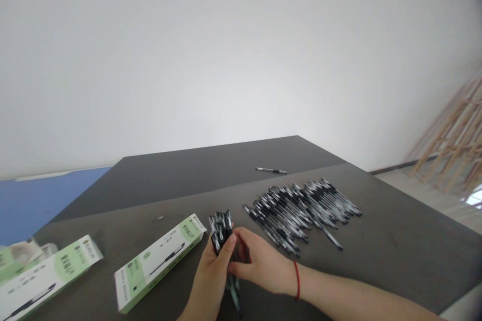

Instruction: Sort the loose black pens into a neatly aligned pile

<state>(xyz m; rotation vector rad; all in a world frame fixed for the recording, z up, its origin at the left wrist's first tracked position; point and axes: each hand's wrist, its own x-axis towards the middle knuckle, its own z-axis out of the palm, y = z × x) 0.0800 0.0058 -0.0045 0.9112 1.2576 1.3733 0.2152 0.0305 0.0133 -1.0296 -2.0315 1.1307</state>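
A bundle of several black-capped clear pens stands nearly upright near the table's front edge. My left hand is wrapped round it, thumb across the front. My right hand touches the bundle from the right, its fingers curled at the pens; what its fingertips hold is partly hidden. To the right, a wide pile of similar pens lies on the dark table. One pen lies apart behind the pile. Left of my hands is a white and green pen box, lying flat.
Another white and green box lies at the far left, beside an open box partly out of view. A white wall rises behind the table. Wooden racks stand at the right, beyond the table.
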